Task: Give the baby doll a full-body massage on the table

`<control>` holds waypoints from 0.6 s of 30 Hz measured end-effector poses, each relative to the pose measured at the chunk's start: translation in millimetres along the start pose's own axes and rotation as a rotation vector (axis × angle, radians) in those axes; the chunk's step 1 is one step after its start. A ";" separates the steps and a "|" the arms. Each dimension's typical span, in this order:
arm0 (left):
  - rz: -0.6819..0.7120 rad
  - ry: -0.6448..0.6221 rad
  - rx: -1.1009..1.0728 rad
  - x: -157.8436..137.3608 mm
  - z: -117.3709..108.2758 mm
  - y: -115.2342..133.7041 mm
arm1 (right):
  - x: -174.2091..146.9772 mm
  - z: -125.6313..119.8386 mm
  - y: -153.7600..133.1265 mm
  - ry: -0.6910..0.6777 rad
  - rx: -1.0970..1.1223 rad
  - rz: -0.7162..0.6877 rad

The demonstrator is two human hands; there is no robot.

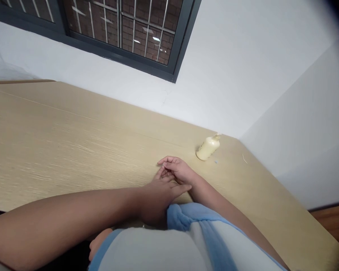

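My left hand (pixel 161 191) reaches in from the left, palm down, with its fingers stretched and its thumb spread out to the right. Its fingers lie over the palm and fingers of my right hand (pixel 178 169), so the two hands touch just above the tabletop (pixel 81 143). The right hand is turned partly palm up, its fingers loosely bent and apart. Some fingers are hidden where the hands overlap. No object shows in either one. Up and to the right of them, a pale yellow pump bottle (pixel 207 148) stands upright, apart from both hands.
A tiny bluish scrap (pixel 216 162) lies near the bottle, and a thin pale strand (pixel 244 159) farther right. White walls (pixel 237 67) border the table behind and at right. A dark-framed barred window (pixel 130 28) is above. Blue and white cloth (pixel 155 248) fills the bottom.
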State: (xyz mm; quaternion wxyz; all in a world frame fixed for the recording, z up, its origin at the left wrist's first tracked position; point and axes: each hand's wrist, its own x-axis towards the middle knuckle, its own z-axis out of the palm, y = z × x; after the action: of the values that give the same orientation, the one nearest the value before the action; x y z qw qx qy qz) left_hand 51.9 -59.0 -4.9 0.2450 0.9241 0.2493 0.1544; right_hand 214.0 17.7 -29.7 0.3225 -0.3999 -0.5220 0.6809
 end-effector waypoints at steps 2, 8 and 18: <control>-0.004 -0.008 0.020 0.2 0.3 1.5 | -1.2 1.9 -2.8 -0.017 0.021 -0.003; 0.193 0.153 0.053 -2.5 4.4 4.7 | -5.4 0.3 -5.3 -0.003 0.087 -0.007; 0.416 0.093 -0.276 -3.9 -1.8 18.4 | 3.8 -12.6 8.5 -0.022 0.067 -0.024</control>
State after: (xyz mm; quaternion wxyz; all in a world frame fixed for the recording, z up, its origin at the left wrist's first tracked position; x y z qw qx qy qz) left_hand 55.0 -74.2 5.7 0.3199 0.9053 0.0415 0.2762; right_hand 223.1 24.6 -40.5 0.3381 -0.3752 -0.5072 0.6983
